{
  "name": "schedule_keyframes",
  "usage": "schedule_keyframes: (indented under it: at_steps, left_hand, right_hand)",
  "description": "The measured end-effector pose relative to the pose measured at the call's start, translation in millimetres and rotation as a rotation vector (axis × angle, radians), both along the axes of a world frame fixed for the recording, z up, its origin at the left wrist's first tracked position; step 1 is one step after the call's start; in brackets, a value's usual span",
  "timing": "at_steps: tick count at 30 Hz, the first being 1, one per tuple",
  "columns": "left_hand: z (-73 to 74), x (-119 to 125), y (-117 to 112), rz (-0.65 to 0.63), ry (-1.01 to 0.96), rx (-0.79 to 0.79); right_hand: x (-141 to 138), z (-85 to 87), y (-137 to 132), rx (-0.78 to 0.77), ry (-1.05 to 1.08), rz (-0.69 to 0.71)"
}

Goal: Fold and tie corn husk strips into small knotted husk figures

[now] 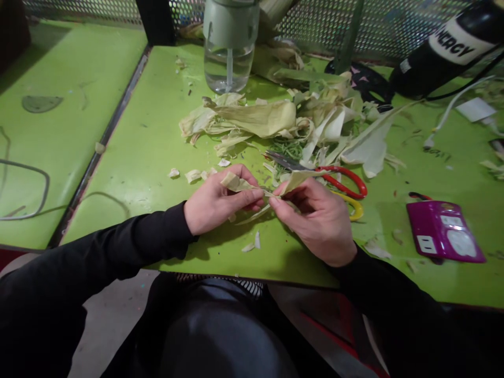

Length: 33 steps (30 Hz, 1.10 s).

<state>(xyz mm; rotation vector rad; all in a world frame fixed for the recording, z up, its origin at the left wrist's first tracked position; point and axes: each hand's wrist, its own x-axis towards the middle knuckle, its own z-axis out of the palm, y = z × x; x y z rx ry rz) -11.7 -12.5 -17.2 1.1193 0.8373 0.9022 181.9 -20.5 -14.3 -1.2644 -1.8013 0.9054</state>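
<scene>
Between my two hands, over the green table [118,173], is a pale strip of corn husk [238,182]. My left hand [218,198] pinches it between thumb and fingers, with one end sticking up past the knuckles. From the other side my right hand [317,218] pinches the same husk, and a wider flap rises above its fingers. The fingertips almost meet at a narrow, twisted-looking middle part. Just beyond my right hand lie scissors with red and yellow handles [350,181], their blades partly over green shreds [289,148].
A heap of dry corn husks [260,118] spreads across the back. Behind it stands a water bottle [230,47]. At right are a purple device [444,231], a white cable [452,107] and a black bottle [444,52]. Small husk scraps [192,175] lie near my left hand.
</scene>
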Motion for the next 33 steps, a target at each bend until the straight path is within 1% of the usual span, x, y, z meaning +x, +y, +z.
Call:
schedule_keyframes:
  at_steps: [3, 5, 7, 10, 12, 14, 19, 24, 28, 30, 33]
  left_hand:
    - [-2.3, -0.6, 2.1, 0.006, -0.019, -0.023]
    - [-4.9, -0.5, 4.5, 0.053, -0.035, -0.053]
    - [-7.6, 0.5, 6.7, 0.092, -0.074, -0.116]
    - [-11.1, 3.4, 8.0, 0.06, -0.16, -0.213]
    - [-12.7, 5.4, 7.3, 0.019, -0.198, -0.232]
    - [-13.3, 6.8, 6.0, -0.004, -0.191, -0.232]
    - [-10.2, 7.1, 3.9, 0.005, -0.098, -0.228]
    - [-9.1, 7.9, 4.4, -0.012, -0.115, -0.191]
    - [-12.2, 8.3, 3.9, -0.039, -0.075, -0.143]
    - [-13.7, 8.0, 3.2, -0.056, -0.082, -0.13]
    - [-13.8, 7.7, 2.0, -0.047, -0.114, -0.115]
  right_hand:
    - [1.6, -1.5, 3.2, -0.044, 0.066, 0.022]
    - [3.6, -1.5, 6.9, -0.125, 0.113, 0.042]
    - [6.0, -0.9, 10.4, -0.2, 0.154, 0.053]
    - [7.6, -0.3, 13.1, -0.226, 0.205, 0.075]
    - [6.7, -0.7, 13.1, -0.222, 0.228, 0.103]
    - [5.0, -1.5, 12.6, -0.227, 0.241, 0.124]
    - [2.5, -4.0, 11.6, -0.26, 0.223, 0.145]
    - [0.7, -3.3, 9.4, -0.253, 0.194, 0.178]
    - [0.3, -1.4, 7.6, -0.278, 0.19, 0.205]
    - [1.4, -1.2, 7.5, -0.287, 0.204, 0.208]
    - [3.7, -1.5, 8.0, -0.328, 0.23, 0.204]
